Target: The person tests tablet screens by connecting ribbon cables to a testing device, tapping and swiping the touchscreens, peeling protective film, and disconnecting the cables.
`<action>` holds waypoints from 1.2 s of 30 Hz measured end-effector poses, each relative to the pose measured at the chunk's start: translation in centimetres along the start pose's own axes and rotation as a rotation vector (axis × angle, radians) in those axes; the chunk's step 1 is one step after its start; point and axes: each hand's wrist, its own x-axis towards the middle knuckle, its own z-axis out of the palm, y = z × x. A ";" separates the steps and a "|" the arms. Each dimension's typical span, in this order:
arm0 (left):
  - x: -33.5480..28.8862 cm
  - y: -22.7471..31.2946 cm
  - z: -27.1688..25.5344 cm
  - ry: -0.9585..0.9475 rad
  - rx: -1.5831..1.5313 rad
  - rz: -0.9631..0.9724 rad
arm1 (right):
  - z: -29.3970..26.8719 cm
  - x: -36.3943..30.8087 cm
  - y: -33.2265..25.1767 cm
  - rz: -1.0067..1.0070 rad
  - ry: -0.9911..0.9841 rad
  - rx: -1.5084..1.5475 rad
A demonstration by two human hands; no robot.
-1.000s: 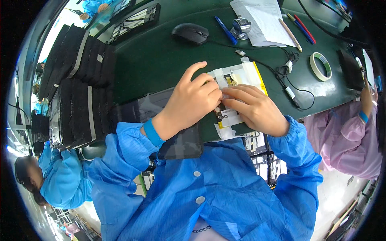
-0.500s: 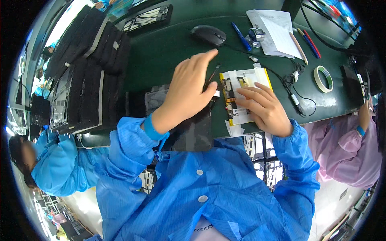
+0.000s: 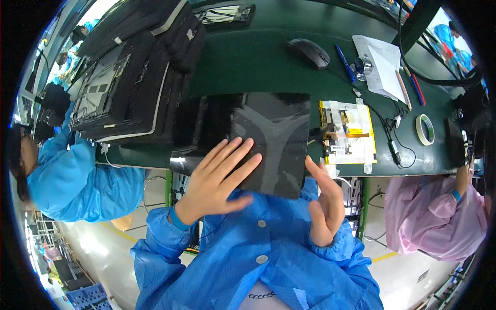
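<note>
A glossy black flat panel (image 3: 276, 139), like a tablet screen, lies at the front edge of the table and overhangs it. My left hand (image 3: 219, 178) rests over its lower left part, fingers spread. Beside its lower right corner is my right hand (image 3: 326, 204), fingers loosely bent and apart, with nothing gripped; whether a fingertip touches the panel's edge I cannot tell. Just right of the panel lies a yellow-edged battery pack (image 3: 369, 126) with a circuit board and strips of clear tape. A short dark cable (image 3: 320, 132) runs between panel and board.
Black foam trays (image 3: 155, 98) are stacked at the left. Behind the battery pack are a mouse (image 3: 310, 53), a blue pen (image 3: 345, 62), papers (image 3: 382, 67) and cables (image 3: 392, 137). A tape roll (image 3: 424, 129) lies at the right. Co-workers sit at both sides.
My right hand has left the battery pack and come down to the panel's right edge. My left hand has dropped from above the cable onto the panel, now largely uncovered. The view has shifted.
</note>
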 end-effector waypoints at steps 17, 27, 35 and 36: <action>15.2 -6.5 -8.2 -0.502 -0.546 -0.089 | -0.8 8.8 1.6 -0.440 0.005 -1.053; 17.5 -10.9 1.1 -0.750 -0.996 -0.293 | -5.9 15.6 1.4 -0.165 -0.238 -0.802; 11.4 -3.4 -0.3 -0.184 -0.521 0.255 | -13.8 25.8 17.9 0.029 -0.307 -1.487; 9.7 -1.6 0.1 -0.191 -0.417 0.179 | -13.1 26.2 18.1 0.028 -0.325 -1.476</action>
